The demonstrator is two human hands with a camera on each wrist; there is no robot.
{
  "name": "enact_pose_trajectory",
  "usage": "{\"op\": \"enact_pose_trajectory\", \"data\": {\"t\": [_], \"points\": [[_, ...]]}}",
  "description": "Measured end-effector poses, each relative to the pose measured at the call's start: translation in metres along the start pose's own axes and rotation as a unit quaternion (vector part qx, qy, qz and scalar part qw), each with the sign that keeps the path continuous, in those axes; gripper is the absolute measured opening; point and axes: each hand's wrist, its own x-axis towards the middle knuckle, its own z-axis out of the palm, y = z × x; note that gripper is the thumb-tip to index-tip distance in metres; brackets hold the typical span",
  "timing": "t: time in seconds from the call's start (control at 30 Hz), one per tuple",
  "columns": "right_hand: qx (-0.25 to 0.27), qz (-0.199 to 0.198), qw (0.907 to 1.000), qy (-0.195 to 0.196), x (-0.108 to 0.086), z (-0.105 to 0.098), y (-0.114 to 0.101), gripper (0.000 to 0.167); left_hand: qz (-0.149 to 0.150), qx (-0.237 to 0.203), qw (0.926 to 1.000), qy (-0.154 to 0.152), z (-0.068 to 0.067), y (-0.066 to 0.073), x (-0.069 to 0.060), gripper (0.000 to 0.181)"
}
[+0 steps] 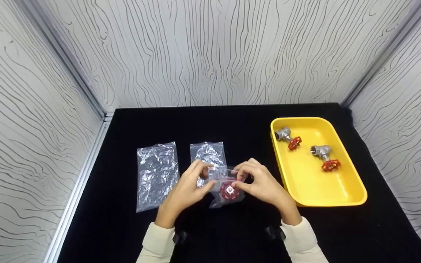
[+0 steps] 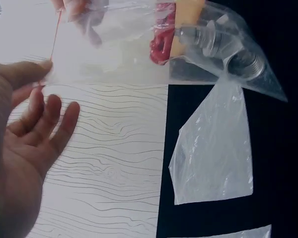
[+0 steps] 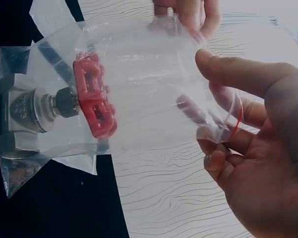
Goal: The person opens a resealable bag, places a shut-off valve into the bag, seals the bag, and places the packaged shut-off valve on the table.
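Note:
A clear zip bag (image 1: pixel 216 201) with a red line along its mouth is held up between both hands. Inside it is a metal gate valve (image 3: pixel 30 111) with a red handwheel (image 1: pixel 229 191), its body at the bag's bottom. My left hand (image 1: pixel 185 188) pinches one end of the mouth between thumb and index finger; the other fingers (image 2: pixel 63 121) are spread in the left wrist view. At the opposite end, my right hand (image 1: pixel 263 182) grips the mouth, its thumb (image 3: pixel 233 72) on the near side and fingers partly behind the plastic.
Two more clear bags lie flat on the black cloth: one bag (image 1: pixel 157 175) at left, another bag (image 1: pixel 208 153) just beyond the hands. On the right stands a yellow tray (image 1: pixel 316 188) holding two similar valves, one valve (image 1: pixel 283 133) farther back, the other valve (image 1: pixel 321 150) nearer.

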Motion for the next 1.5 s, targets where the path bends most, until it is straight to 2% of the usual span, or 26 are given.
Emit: {"op": "enact_pose_trajectory", "data": {"t": [0.1, 0.17, 0.27, 0.4, 0.53, 0.7, 0.8, 0.87, 1.0, 1.1, 1.33, 1.5], "points": [[-0.012, 0.001, 0.9999, 0.005, -0.001, 0.000, -0.001, 0.025, -0.025, -0.027, 0.9992, -0.014, 0.002, 0.000, -0.002, 0.019], [-0.035, -0.007, 0.9993, 0.011, 0.000, 0.001, -0.002, 0.025, -0.024, -0.033, 0.9991, -0.014, 0.004, -0.001, -0.003, 0.011], [-0.074, -0.030, 0.9968, 0.011, 0.002, 0.004, -0.004, 0.026, -0.017, -0.043, 0.9989, -0.001, 0.005, -0.001, -0.004, 0.009], [-0.110, -0.057, 0.9922, -0.011, 0.008, 0.010, -0.008, 0.025, -0.018, -0.056, 0.9982, 0.015, 0.007, -0.001, -0.005, 0.009], [-0.127, -0.064, 0.9895, -0.026, 0.013, 0.016, -0.010, 0.021, -0.028, -0.071, 0.9969, 0.018, 0.007, -0.002, -0.006, 0.010], [-0.148, -0.072, 0.9863, 0.002, 0.015, 0.018, -0.008, 0.022, -0.055, -0.092, 0.9942, 0.014, 0.009, -0.002, -0.009, 0.011], [-0.151, -0.085, 0.9847, 0.017, 0.015, 0.019, -0.007, 0.023, -0.066, -0.089, 0.9937, 0.017, 0.010, -0.003, -0.011, 0.009], [-0.150, -0.093, 0.9841, 0.019, 0.016, 0.020, -0.008, 0.022, -0.061, -0.087, 0.9941, 0.022, 0.011, -0.003, -0.012, 0.007], [-0.139, -0.099, 0.9853, -0.001, 0.020, 0.022, -0.011, 0.020, -0.037, -0.079, 0.9954, 0.040, 0.013, -0.004, -0.012, 0.007], [-0.131, -0.102, 0.9859, -0.019, 0.024, 0.024, -0.015, 0.016, -0.032, -0.077, 0.9955, 0.046, 0.013, -0.005, -0.012, 0.008], [-0.135, -0.096, 0.9861, -0.014, 0.030, 0.027, -0.018, 0.016, -0.081, -0.096, 0.9913, 0.039, 0.012, -0.005, -0.015, 0.010], [-0.139, -0.103, 0.9848, -0.010, 0.032, 0.029, -0.021, 0.017, -0.087, -0.100, 0.9896, 0.055, 0.012, -0.006, -0.016, 0.003]]}}
